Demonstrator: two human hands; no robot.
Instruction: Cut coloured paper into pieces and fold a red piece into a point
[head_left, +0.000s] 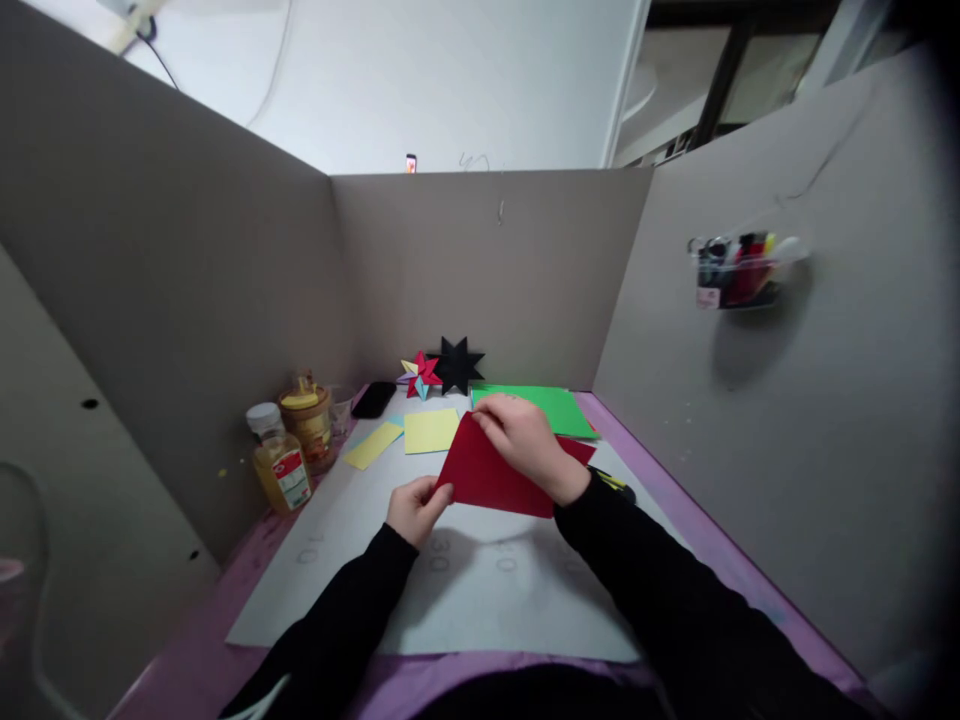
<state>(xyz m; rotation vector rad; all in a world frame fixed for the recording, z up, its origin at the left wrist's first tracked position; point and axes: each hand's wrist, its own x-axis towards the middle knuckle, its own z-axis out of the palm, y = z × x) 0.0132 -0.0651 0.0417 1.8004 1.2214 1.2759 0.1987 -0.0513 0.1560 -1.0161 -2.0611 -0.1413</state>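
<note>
A sheet of red paper is held up over the white sheet on the table, tilted. My left hand pinches its lower left corner between thumb and fingers. At the upper left corner, my right hand grips the paper, with the hand and wrist covering part of it. Behind the red paper lie a yellow paper square, a narrow yellow strip and green paper. What looks like a pair of scissors with a dark handle is partly hidden by my right forearm.
On the left stand a glue bottle with a white cap, a brown jar and a clear cup. A black phone, a multicoloured paper star and a black star are at the back. Grey partitions surround the table; a clear holder hangs right.
</note>
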